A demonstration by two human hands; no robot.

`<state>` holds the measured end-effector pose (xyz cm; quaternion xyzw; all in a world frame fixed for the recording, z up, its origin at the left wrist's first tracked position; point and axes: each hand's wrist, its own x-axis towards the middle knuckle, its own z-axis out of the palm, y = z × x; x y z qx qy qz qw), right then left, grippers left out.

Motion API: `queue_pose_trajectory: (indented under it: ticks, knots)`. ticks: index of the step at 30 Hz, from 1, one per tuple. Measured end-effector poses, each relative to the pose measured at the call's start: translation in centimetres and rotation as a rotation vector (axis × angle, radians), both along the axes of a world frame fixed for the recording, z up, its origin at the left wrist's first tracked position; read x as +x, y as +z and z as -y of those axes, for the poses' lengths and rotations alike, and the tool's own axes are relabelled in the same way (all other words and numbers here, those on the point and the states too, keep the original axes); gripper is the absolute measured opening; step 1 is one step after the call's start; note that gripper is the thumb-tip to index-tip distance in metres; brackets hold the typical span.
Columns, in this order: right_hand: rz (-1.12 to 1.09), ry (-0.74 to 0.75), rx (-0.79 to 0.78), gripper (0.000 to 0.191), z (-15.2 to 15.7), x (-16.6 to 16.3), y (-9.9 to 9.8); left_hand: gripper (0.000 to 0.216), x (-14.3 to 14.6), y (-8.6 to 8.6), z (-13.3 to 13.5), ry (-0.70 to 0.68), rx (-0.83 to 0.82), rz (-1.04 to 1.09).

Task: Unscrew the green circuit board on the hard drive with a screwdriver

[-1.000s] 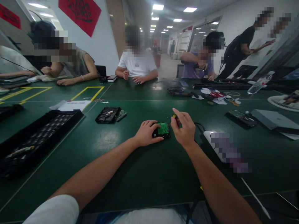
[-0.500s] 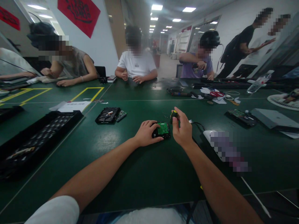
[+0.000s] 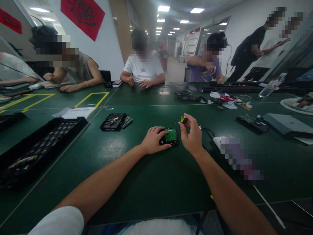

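Tabletop tray [image 3: 73,119] holds parts [image 3: 22,160]; left hand [image 3: 154,140] clasps drive [image 3: 170,136].

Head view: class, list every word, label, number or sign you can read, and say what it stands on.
Nothing can be quoted.
Red banner on the wall: black characters, too blurred.
Smaller red banner, far left: blurred.
Badge on a white shirt: too small.
Hard drive, green board: print too small.
Wall boards down the corridor: blurred.
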<state>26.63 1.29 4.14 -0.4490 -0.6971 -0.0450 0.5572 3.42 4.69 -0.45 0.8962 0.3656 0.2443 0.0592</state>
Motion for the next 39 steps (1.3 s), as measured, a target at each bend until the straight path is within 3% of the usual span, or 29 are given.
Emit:
queue_pose_trajectory:
  ticks: [9, 17, 24, 31, 39]
  knots:
    - [0.026, -0.061, 0.066, 0.042, 0.51, -0.06, 0.79, 0.076, 0.05, 0.06, 0.00, 0.004, -0.012, 0.006]
    - [0.056, -0.011, 0.018, 0.049, 0.33, -0.15, 0.24, 0.084, 0.11, 0.02, -0.14, 0.004, -0.018, 0.033]
    - [0.025, -0.078, 0.117, 0.043, 0.39, -0.10, 0.77, 0.081, 0.13, -0.09, -0.10, 0.019, -0.004, -0.001]
    - [0.043, -0.022, 0.024, 0.050, 0.29, -0.12, 0.16, 0.081, 0.10, -0.13, -0.09, 0.012, -0.010, 0.019]
    - [0.042, -0.053, 0.090, 0.042, 0.41, 0.03, 0.69, 0.079, 0.19, 0.09, 0.02, 0.016, 0.005, 0.013]
